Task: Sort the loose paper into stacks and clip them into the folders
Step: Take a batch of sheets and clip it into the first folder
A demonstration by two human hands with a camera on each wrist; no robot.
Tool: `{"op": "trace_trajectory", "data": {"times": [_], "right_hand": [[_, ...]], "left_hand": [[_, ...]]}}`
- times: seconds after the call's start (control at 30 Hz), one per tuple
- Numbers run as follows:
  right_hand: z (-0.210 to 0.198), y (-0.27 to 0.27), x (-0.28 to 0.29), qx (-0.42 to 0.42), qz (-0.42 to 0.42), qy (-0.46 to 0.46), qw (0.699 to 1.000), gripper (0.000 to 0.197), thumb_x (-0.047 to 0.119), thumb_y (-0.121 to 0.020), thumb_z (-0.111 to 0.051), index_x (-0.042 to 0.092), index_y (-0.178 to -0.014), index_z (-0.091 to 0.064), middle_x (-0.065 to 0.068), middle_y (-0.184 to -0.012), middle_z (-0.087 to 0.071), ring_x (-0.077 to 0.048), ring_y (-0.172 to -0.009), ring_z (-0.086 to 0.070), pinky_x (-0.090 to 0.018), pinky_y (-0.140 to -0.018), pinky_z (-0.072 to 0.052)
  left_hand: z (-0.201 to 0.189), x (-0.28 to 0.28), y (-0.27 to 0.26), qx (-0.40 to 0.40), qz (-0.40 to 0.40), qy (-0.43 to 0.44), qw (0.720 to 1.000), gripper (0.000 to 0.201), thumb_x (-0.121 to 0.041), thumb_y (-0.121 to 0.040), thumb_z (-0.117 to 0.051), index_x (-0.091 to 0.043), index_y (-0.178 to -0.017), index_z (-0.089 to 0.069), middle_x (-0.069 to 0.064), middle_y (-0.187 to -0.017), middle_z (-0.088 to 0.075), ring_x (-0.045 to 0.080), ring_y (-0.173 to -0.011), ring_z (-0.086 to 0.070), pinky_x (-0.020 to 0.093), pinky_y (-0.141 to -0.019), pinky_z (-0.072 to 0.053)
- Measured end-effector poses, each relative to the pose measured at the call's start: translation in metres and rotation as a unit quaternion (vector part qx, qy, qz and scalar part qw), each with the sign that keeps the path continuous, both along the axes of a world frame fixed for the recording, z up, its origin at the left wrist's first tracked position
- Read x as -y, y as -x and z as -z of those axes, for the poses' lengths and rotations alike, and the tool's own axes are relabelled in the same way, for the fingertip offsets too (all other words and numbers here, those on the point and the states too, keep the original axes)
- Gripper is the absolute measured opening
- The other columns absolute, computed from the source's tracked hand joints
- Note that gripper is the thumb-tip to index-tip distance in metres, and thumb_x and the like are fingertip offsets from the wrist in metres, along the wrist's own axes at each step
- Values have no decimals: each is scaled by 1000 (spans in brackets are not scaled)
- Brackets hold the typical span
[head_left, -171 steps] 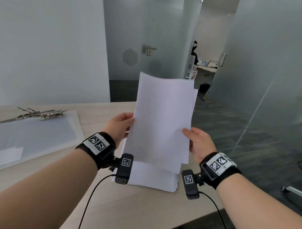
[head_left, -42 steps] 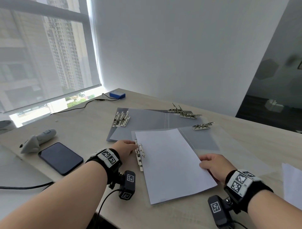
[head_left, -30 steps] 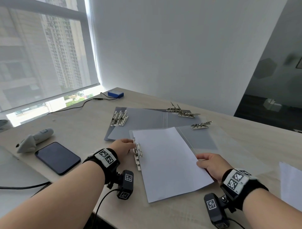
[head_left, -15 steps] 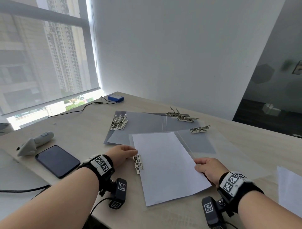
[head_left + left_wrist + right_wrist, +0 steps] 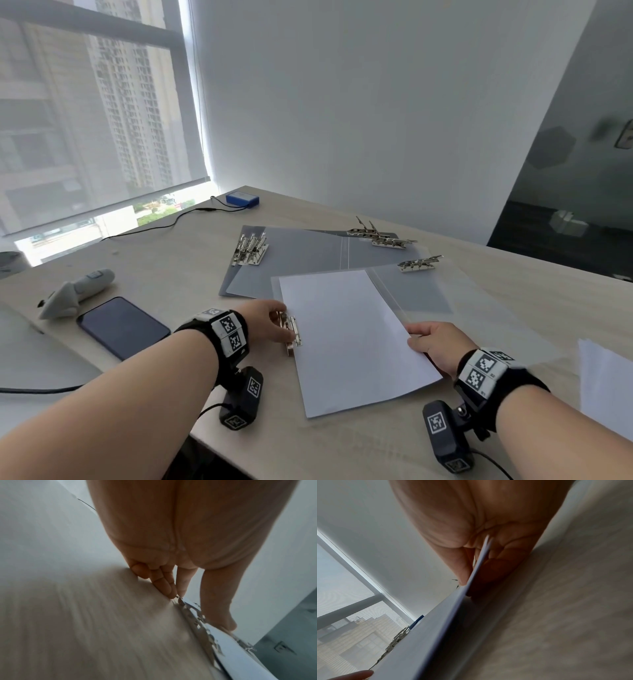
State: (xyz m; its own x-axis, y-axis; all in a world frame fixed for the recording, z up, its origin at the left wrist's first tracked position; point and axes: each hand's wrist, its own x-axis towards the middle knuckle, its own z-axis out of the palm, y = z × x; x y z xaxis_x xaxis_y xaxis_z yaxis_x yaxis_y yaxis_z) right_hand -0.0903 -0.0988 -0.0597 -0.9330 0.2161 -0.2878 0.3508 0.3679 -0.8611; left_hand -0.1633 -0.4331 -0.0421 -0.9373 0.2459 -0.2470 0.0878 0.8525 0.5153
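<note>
A: What is different from a few seconds ago?

B: Back then both hands held the paper stack (image 5: 352, 339) up in the air. Now it lies flat in the open clear folder (image 5: 421, 294) on the worktop (image 5: 164, 274), its left edge against the metal clip (image 5: 292, 334).

A: And the hands?

B: The left hand (image 5: 270, 320) has its fingers curled on the clip, with the thumb out towards the paper; the wrist view shows the fingertips at the clip's end. The right hand (image 5: 433, 344) pinches the stack's right edge, thumb on top and fingers beneath.

A: So is it clipped?

B: I cannot tell whether the clip bites the sheets yet. I judge this the seating step: one stack nearly filed, with the grey folder (image 5: 308, 260) behind and the loose sheets (image 5: 606, 383) at far right waiting.
</note>
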Motion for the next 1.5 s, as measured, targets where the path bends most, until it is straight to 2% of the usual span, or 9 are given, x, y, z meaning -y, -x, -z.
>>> {"op": "trace_trajectory", "data": {"times": [0.17,0.4,0.87,0.97,1.03,1.13,1.2,1.33,1.5], "right_hand": [[1,1,-1,4,-2,-5,1000,30,-4,-91,-60,22,-90,-73,-14,-95,-77,-34,-91,-73,-48,-93,-55],[3,3,-2,1,-3,-4,1000,28,-4,-91,-60,21,-91,-72,-14,-95,-76,-33,-89,-72,-48,-92,-56],[5,1,-2,-6,-9,-21,1000,27,0,-88,-62,25,-84,-73,-13,-99,-77,-35,-97,-72,-52,-96,-53],[1,-2,0,-7,-9,-12,1000,20,2,-87,-65,19,-93,-75,-12,-97,-77,-34,-94,-72,-50,-94,-55],[-4,-7,3,-8,4,18,1000,19,4,-90,-65,8,-108,-71,-12,-95,-74,-29,-83,-71,-43,-83,-59],[-16,-25,8,5,24,94,995,9,14,-95,-62,13,-104,-63,-10,-86,-66,-19,-64,-62,-27,-54,-51],[-22,-39,1,-9,34,108,994,12,20,-96,-62,12,-106,-62,-10,-89,-64,-19,-66,-61,-27,-53,-50],[-39,-74,-30,-49,66,86,993,18,28,-95,-61,14,-105,-67,-5,-93,-69,-17,-73,-64,-27,-57,-51],[-56,-135,-82,-95,146,63,983,20,30,-94,-60,15,-101,-71,-1,-88,-72,-16,-74,-64,-29,-62,-47]], "left_hand": [[-3,-3,0,-10,6,46,999,70,-49,-76,-76,-26,-136,-49,-7,-99,-55,13,-90,-53,22,-80,-40],[-1,-6,-2,-25,5,70,997,67,-50,-73,-78,-25,-130,-50,-4,-101,-54,17,-93,-55,26,-83,-46],[-3,-13,-14,-26,0,121,992,84,-60,-71,-73,-23,-141,-43,6,-140,-48,24,-126,-50,34,-105,-42],[-8,-15,-15,-10,-2,142,990,88,-58,-71,-75,-22,-144,-41,5,-142,-48,24,-128,-49,34,-105,-41],[-13,-20,-14,-4,1,173,985,79,-50,-76,-75,-17,-141,-44,7,-138,-53,25,-125,-51,31,-101,-44],[-25,-23,-14,-8,-8,265,964,64,-37,-83,-70,-17,-138,-46,10,-137,-49,28,-123,-52,27,-85,-49],[-34,-22,-15,-23,-47,289,956,69,-31,-80,-67,-22,-142,-38,11,-139,-39,35,-124,-49,38,-94,-50],[-52,-56,-20,-54,-63,193,978,67,-42,-84,-63,-26,-145,-38,11,-147,-34,35,-127,-45,44,-104,-43],[-65,-176,-67,-91,107,13,990,35,-31,-92,-58,-19,-125,-65,2,-131,-62,21,-115,-57,27,-96,-43]]}}
